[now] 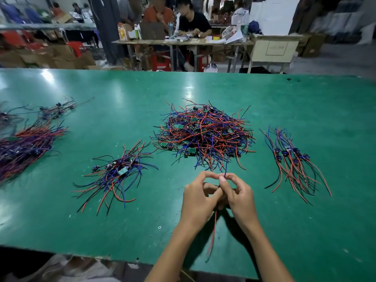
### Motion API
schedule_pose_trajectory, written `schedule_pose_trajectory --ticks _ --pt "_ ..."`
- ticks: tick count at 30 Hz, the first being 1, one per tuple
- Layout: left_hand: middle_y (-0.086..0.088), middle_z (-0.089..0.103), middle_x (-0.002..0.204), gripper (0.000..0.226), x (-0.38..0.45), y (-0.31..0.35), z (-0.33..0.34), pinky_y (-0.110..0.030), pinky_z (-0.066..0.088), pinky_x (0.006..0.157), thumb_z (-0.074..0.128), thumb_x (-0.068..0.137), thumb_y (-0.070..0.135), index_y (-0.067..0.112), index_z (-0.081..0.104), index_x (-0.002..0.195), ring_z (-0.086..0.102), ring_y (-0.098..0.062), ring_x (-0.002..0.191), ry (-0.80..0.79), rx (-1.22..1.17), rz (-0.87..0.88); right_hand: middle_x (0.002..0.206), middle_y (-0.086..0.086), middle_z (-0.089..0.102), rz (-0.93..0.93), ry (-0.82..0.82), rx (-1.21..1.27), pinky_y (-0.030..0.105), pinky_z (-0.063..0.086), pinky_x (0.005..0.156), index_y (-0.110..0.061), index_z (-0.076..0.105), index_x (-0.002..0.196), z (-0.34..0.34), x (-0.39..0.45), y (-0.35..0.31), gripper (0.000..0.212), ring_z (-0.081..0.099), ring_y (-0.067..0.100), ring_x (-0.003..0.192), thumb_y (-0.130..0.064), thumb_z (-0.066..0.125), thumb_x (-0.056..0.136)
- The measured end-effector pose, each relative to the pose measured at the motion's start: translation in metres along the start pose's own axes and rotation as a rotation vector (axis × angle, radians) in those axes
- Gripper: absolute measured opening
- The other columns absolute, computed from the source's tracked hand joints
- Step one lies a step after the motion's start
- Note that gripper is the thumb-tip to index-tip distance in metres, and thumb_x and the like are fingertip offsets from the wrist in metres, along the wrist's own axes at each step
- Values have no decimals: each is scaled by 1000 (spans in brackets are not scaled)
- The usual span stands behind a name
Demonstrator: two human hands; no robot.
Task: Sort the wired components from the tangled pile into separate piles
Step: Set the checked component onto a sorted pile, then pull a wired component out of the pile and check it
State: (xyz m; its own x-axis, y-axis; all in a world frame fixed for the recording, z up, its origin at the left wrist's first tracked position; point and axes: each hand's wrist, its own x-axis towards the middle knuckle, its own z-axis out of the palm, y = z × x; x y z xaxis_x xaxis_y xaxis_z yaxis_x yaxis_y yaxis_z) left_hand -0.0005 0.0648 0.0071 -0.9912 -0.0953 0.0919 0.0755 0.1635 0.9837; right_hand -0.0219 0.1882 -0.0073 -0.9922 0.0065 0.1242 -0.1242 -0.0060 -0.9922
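A: Both hands are close together, near the front edge of the table (81,84). The left hand (198,197) has curled fingers round a wired bit, I think. The right hand (237,195) pinches a blue wire (225,169) at the top, finger & thumb.

B: What hangs down?

A: A red wire (213,231). It drops from between the hands toward the front edge. The little part itself is hidden in the fingers, can't see it.

B: Where's the big messy pile?

A: The tangled pile (203,135) sits mid-table, just past the hands. The blue wire runs up to its near side and may be caught in it.

B: What could go wrong?

A: If they pull fast, the blue wire could drag other bits out w/ it & spread the mess. Could snap off a part too.

B: Other piles?

A: One small pile (116,171) left of the hands, one neat pile (293,159) to the right, both apart from the mess. A big bunch (26,145) by the left edge. A bit put in the wrong pile = bad sort.
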Motion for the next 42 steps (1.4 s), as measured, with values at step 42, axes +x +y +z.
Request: schedule_pose_trajectory --ticks 42 --pt "-11 70 67 23 11 0 -7 -27 56 53 57 96 -1 8 55 76 64 -19 52 -292 -218 -275 84 -4 73 188 162 15 16 39 47 -15 70 82 9 34 -7 29 44 6 46 -10 48 100"
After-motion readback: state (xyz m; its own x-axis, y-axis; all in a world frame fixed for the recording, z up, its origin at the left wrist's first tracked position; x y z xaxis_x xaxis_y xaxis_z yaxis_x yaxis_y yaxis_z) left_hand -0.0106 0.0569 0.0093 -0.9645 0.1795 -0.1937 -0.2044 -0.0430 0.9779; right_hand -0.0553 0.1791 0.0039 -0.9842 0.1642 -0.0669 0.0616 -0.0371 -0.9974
